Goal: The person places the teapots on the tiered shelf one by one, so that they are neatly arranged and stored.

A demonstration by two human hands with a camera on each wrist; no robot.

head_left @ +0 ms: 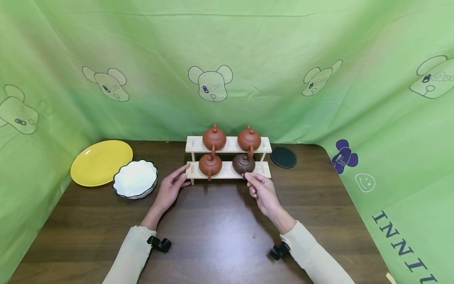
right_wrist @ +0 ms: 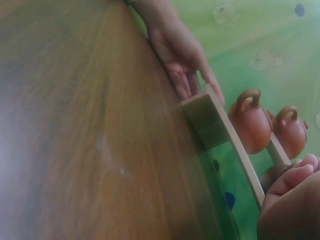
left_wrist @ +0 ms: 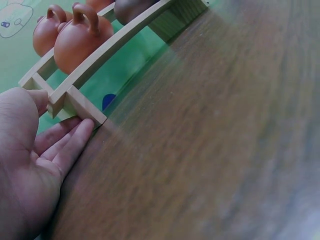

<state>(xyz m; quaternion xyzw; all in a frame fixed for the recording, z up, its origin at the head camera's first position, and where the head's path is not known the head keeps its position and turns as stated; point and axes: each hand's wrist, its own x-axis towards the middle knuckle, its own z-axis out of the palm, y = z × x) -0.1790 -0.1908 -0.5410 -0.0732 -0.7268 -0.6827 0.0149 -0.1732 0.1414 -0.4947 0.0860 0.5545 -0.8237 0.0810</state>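
A two-tier wooden rack [head_left: 227,175] bears several small clay teapots. Reddish-brown ones [head_left: 214,139] [head_left: 249,139] sit on the upper tier. Below them are another reddish-brown teapot [head_left: 210,163] at left and a dark brown teapot [head_left: 243,162] at right. My right hand [head_left: 263,193] pinches the dark teapot's handle between thumb and finger, and that teapot is still over the lower tier. With my left hand [head_left: 171,190] I hold the lower tier's left end; the left wrist view shows the thumb at the board [left_wrist: 82,72] and fingertips at the leg [left_wrist: 86,105] beneath.
A yellow plate [head_left: 97,165] lies at the left, with a white scalloped bowl [head_left: 136,178] beside its right edge. Right of the rack is a dark round mat [head_left: 283,157]. Green cloth [head_left: 262,90] hangs behind and along both sides of the wooden table [head_left: 220,232].
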